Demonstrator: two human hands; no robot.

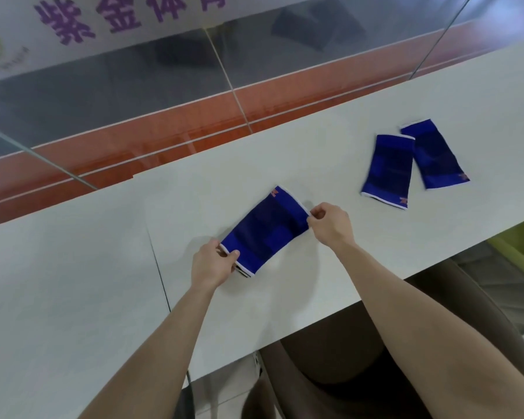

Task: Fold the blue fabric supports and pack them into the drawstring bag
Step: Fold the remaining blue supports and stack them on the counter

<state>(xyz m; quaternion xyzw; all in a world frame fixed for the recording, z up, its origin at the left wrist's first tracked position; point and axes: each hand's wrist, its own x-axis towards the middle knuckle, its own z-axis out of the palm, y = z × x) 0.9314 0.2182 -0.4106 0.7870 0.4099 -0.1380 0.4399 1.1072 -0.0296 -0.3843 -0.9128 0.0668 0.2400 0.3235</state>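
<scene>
I'm watching one blue support (266,231) lying diagonally mid-bench, with both hands gripping it. The left hand (212,264) is pinching the near white-trimmed end. The right hand (330,225) is pinching the far-right corner. A second support (386,170) and a third support (436,155) are lying flat to the right, touching along one side and well apart from the held one. Bare bench (88,282) is running wide to the left and beyond the hands. The bench's near edge (315,323) is cutting in close under the right forearm. A seam (159,267) is crossing the top just left of the left hand. Glass panels (164,80) are backing the far edge, and an orange floor strip (164,128) is showing through them.
</scene>
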